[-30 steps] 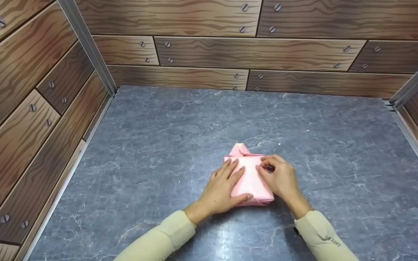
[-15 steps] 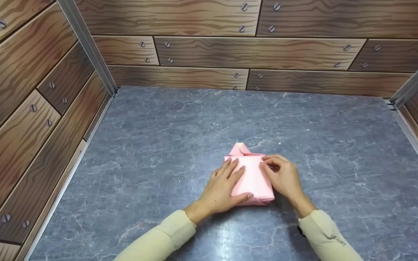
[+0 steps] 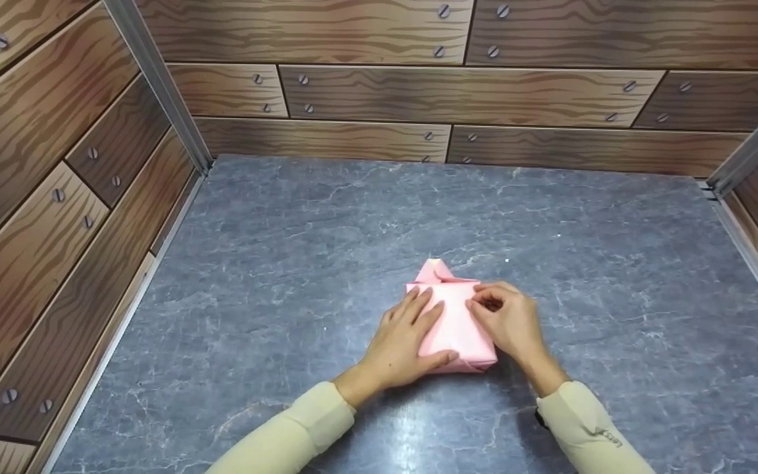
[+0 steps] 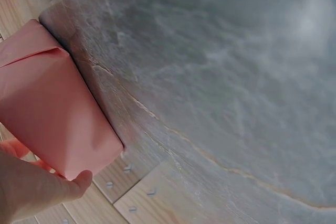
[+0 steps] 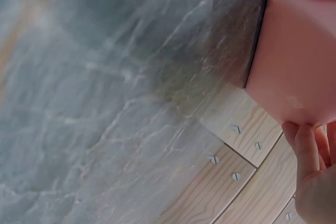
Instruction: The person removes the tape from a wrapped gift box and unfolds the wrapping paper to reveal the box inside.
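- Left hand (image 3: 395,345): laid flat on the left part of the package, fingers extended and spread, thumb straight along the near edge. It presses from above and encloses nothing.
- Right hand (image 3: 510,322): fingers bent, thumb and index fingertips touching the far part of the package's right edge. The views do not show whether paper is pinched between them; the grip state cannot be told.
- Package (image 3: 456,329): a box shape in pink paper, lying on the table between the two hands, right of centre and toward the person.
- Near end of the package: folded paper, with a crease running to the right corner.
- Flap (image 3: 433,270): tapered pink paper projecting from the far end, pale at its tip.
- Sleeves: left sleeve (image 3: 287,424) and right sleeve (image 3: 586,421), both pale. The right one bears small dark lettering; a dark item shows at its cuff.
- Table (image 3: 274,263): grey, marble-patterned, with pale veins.
- Back wall (image 3: 379,95) and left wall (image 3: 24,263): printed with wood planks and screw heads.
- Metal strips (image 3: 162,85): positioned at the left and right back corners.
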### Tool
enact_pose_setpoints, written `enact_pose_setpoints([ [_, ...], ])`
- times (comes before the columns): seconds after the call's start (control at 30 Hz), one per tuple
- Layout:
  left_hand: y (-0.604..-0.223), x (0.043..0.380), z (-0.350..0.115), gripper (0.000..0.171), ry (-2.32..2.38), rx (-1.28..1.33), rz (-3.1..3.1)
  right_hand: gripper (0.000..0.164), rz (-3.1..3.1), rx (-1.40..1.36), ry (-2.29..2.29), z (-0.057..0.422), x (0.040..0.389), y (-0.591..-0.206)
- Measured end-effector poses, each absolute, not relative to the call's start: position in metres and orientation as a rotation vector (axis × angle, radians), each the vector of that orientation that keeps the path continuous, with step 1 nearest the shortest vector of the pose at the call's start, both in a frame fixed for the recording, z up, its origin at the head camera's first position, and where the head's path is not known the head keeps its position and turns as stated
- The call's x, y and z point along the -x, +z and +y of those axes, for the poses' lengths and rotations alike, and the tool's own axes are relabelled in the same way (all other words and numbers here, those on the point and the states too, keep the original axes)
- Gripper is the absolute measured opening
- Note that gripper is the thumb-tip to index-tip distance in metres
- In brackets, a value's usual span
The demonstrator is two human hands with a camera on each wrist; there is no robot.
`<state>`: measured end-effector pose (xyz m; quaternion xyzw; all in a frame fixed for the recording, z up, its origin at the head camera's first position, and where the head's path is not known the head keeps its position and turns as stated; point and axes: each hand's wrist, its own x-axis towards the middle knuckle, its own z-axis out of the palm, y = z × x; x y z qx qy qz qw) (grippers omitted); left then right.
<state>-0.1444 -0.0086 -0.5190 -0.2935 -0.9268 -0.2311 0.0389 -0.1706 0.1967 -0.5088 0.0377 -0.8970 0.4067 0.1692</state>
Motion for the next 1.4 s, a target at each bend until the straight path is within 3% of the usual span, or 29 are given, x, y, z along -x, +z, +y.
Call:
enact_pose_setpoints([
  [1.0,-0.5189,0.1445,-0.0089,0.077,-0.704,0.895,-2.855,0.005,-2.536,-0.149,1.018,0.1963,0.1724,-0.5104],
  [1.4,-0.5189,0.1455,-0.0098,0.077,-0.692,0.908,-2.843,0.004,-2.493,-0.067,1.375,0.2042,0.1747,-0.5112],
])
